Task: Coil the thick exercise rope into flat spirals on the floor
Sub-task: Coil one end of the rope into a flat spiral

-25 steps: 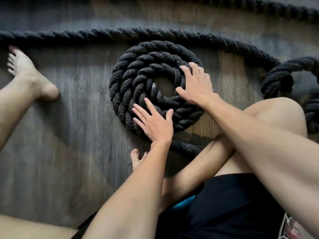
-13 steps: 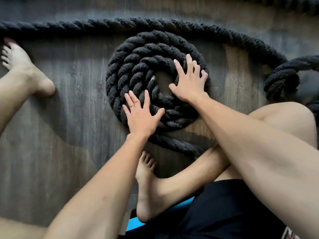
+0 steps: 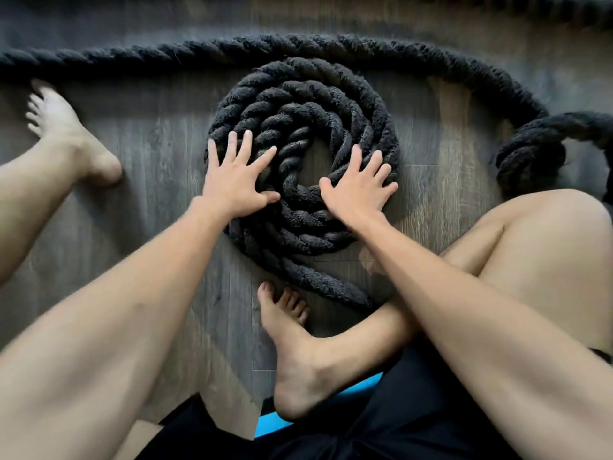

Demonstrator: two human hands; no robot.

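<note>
A thick black twisted rope lies in a flat spiral (image 3: 335, 91) of about three turns on the grey wood floor, with a small bare gap at its centre. My left hand (image 3: 237, 179) presses flat on the spiral's left side, fingers spread. On the lower right of the spiral rests my right hand (image 3: 356, 190), also flat with spread fingers. A tail of the rope (image 3: 318, 280) leaves the spiral at the bottom and runs under my right shin.
Loose rope (image 3: 166, 54) runs along the floor behind the spiral from the left edge and bends down into a second bundle (image 3: 530, 151) at the right. My left foot (image 3: 63, 131) is at the left, my right foot (image 3: 295, 353) just below the spiral.
My left hand slid up along the spiral's left side. My right hand moved down from the upper right to the lower right. The spiral's centre gap looks tighter.
</note>
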